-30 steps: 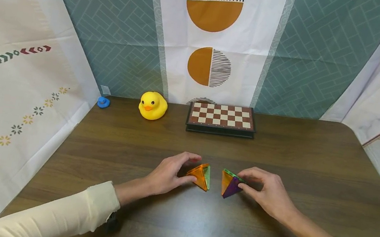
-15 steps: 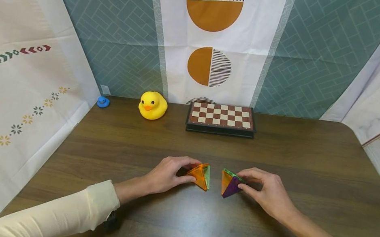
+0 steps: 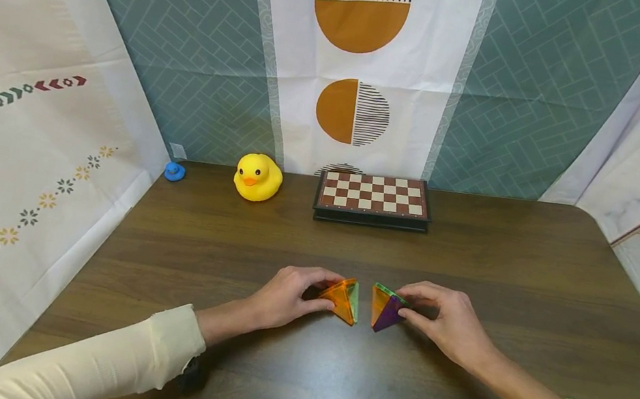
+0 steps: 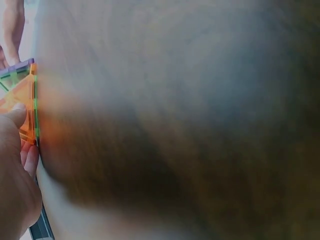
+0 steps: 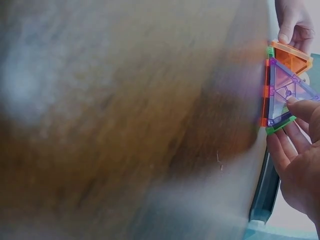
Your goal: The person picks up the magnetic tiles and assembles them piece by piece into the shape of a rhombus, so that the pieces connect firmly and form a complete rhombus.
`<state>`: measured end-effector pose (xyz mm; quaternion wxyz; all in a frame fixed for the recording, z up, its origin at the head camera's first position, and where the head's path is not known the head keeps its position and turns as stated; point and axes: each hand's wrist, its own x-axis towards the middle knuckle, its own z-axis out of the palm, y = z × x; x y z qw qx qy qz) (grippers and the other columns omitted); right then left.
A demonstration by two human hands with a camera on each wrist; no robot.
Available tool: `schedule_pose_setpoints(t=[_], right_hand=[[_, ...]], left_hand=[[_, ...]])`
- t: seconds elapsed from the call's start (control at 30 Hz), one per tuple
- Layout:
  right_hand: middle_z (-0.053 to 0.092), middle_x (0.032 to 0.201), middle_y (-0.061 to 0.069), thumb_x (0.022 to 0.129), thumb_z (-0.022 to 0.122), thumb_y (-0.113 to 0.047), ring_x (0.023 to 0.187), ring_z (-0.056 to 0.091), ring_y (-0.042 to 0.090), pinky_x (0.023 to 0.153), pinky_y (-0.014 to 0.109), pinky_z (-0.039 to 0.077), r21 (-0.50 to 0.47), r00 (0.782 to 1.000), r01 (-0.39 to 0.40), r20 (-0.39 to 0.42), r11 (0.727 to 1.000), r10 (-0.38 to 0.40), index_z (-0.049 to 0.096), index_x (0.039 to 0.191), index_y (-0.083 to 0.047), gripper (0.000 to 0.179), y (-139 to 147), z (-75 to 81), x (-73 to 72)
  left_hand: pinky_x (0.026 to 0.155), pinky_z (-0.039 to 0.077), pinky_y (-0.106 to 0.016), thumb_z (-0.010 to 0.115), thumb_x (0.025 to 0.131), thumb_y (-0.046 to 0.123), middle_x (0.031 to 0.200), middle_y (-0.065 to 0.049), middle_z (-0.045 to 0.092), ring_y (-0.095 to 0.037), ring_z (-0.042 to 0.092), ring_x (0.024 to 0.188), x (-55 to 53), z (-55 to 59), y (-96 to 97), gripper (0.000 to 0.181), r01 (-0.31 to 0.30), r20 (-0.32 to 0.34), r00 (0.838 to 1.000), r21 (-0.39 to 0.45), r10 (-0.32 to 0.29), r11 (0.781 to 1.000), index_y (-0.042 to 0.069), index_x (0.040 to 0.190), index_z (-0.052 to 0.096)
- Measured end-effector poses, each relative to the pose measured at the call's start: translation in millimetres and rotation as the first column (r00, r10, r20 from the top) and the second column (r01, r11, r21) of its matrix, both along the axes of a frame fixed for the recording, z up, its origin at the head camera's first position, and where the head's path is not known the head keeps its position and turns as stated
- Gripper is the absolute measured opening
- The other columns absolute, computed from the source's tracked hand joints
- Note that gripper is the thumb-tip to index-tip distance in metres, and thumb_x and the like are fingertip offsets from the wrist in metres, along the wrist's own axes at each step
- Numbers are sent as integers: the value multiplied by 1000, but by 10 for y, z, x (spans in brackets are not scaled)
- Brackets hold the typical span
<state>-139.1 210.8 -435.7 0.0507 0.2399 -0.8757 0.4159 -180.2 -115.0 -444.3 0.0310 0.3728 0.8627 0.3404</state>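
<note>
Near the middle of the table, my left hand (image 3: 285, 298) pinches a pyramid of translucent magnetic tiles (image 3: 341, 299), orange with a pale green side, between thumb and fingers. In the left wrist view its orange face (image 4: 22, 100) lies under the thumb. Facing it across a narrow gap, my right hand (image 3: 450, 322) pinches a second magnetic-tile pyramid (image 3: 387, 312) with orange, purple and green sides. The right wrist view shows the thumb on its purple triangle (image 5: 285, 90) and fingers along the green edge below. Both pyramids stand on or just above the tabletop; I cannot tell which.
Behind the hands, a folded chessboard box (image 3: 373, 200) sits at the back of the brown wooden table (image 3: 510, 255). A yellow rubber duck (image 3: 257, 178) and a small blue duck (image 3: 174, 171) stand to its left. Patterned cloths hang around the back and sides.
The left hand's raised fingers have come down onto the orange and green pyramid, which has moved slightly right. The right hand's pyramid has moved slightly left, narrowing the gap.
</note>
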Motion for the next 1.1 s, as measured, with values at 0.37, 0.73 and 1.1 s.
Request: schedule_pose_setpoints(t=[0.37,0.73,1.1], right_hand=[[77,109,-3,84,88,1,95,76,20,86,43,63,2,1000,-4,5,1000,4,80,111,-14,32,-27,6,-18],[77,112,-1,85,87,2,96,76,21,87,42,63,3,1000,-8,20,1000,8,79,113,-13,32,-46,5,-17],[76,113,-2,87,86,1,98,75,20,88,41,63,3,999,-12,43,1000,12,79,115,-13,31,-76,19,-24]], left_hand=[[94,58,-27,82,96,21,131,0,73,-7,70,108,9,-12,53,47,1,-23,1000,6,-1,1000,10,139,68],[94,58,-28,81,97,24,130,0,73,-6,69,108,20,-5,92,45,11,-31,999,-2,-11,1000,11,139,68],[93,58,-29,80,98,24,130,1,73,-6,69,108,9,-19,114,47,30,-46,999,14,-30,999,12,141,66]])
